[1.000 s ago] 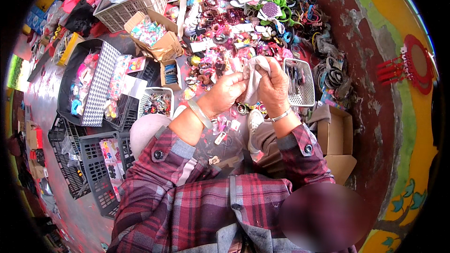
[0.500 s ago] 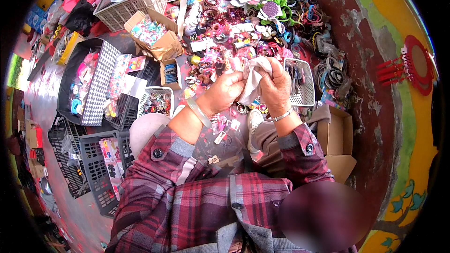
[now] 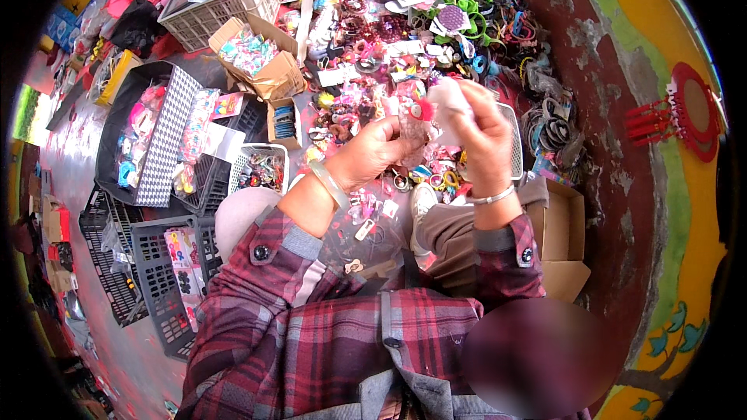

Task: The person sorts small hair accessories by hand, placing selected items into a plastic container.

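My left hand, with a pale bangle at its wrist, is closed with the fingertips pinched on a small hair accessory with a red top and a clear, pinkish lower part. Its exact kind is hard to make out. Just to the right, my right hand is raised and slightly blurred. It grips a crumpled white cloth, which sits beside the red top. Below and beyond both hands spreads a pile of colourful hair accessories on the ground.
A white basket is partly behind my right hand; another white basket of small pieces stands left. Further left are cardboard boxes, a black-and-white checked box and grey crates. Green headbands lie at the far right.
My right hand has drawn the cloth up and away from my left hand. The red-topped accessory now shows at my left fingertips, where the cloth covered it before.
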Available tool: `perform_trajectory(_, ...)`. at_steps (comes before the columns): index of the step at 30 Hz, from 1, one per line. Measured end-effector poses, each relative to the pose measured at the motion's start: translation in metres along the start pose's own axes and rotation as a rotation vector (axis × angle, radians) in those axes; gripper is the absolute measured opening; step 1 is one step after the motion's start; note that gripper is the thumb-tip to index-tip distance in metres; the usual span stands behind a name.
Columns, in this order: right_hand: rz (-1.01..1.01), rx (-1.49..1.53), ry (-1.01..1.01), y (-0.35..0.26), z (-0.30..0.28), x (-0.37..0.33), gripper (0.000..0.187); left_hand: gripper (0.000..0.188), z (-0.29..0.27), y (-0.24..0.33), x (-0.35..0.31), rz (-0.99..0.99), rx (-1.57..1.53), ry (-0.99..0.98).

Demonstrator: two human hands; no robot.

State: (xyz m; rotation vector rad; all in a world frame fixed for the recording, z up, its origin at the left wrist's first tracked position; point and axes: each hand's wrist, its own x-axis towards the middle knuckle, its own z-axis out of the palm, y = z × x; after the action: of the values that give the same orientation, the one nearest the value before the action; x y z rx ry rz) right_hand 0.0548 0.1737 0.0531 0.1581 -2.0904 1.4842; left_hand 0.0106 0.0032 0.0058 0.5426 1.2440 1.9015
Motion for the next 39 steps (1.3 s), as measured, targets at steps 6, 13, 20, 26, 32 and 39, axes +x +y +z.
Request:
perform_trajectory(6, 0.019, 0.052, -0.158, 0.008, 0.02, -0.011, 0.023, 0.017, 0.0, -0.006, 0.001, 0.094, -0.031, 0.021)
perform_trajectory(13, -0.2, -0.194, -0.277, -0.007, 0.014, -0.006, 0.028, 0.015, 0.005, 0.0, -0.004, 0.075, 0.051, 0.045)
perform_trajectory(20, -0.114, -0.126, -0.114, -0.004, 0.018, -0.01, 0.024, 0.013, 0.005, 0.002, -0.003, 0.074, 0.032, 0.04)
perform_trajectory(26, -0.101, -0.053, -0.086, 0.004, 0.016, -0.003, 0.022, 0.014, 0.006, 0.003, -0.006, 0.015, 0.105, -0.049)
perform_trajectory(32, -0.015, -0.071, 0.041, 0.009, 0.007, -0.009, 0.016, 0.023, 0.007, -0.001, -0.004, 0.033, 0.095, -0.103)
perform_trajectory(39, -0.115, -0.133, -0.053, 0.0, 0.005, -0.004, 0.016, 0.021, -0.003, -0.011, 0.003, 0.067, 0.059, 0.026)
